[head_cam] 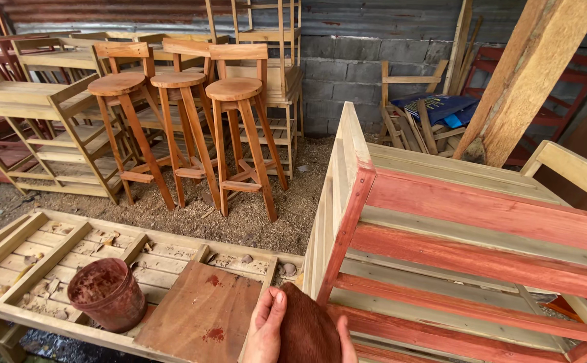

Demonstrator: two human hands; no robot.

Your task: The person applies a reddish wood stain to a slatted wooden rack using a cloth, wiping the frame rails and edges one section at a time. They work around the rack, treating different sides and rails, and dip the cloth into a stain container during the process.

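At the bottom middle, my left hand point(265, 331) grips a dark reddish-brown stained pad point(308, 331) from its left side. Only a few fingers of my right hand point(347, 339) show, pressed against the pad's right edge. The pad sits just in front of the near corner post of a slatted wooden frame point(481, 262), whose slats are partly stained red and partly bare pale wood. A stained red-brown bucket point(108, 294) stands to the left on a low pale wooden frame point(31, 259). Next to the bucket lies a brown board point(202, 316) with red stain spots.
Three tall wooden stools point(234, 114) stand on the sawdust floor behind. Bare slatted shelf units point(51, 128) fill the left, and more frames are stacked at the back wall. A thick timber post point(532, 74) leans at the upper right, with red-stained frames behind it.
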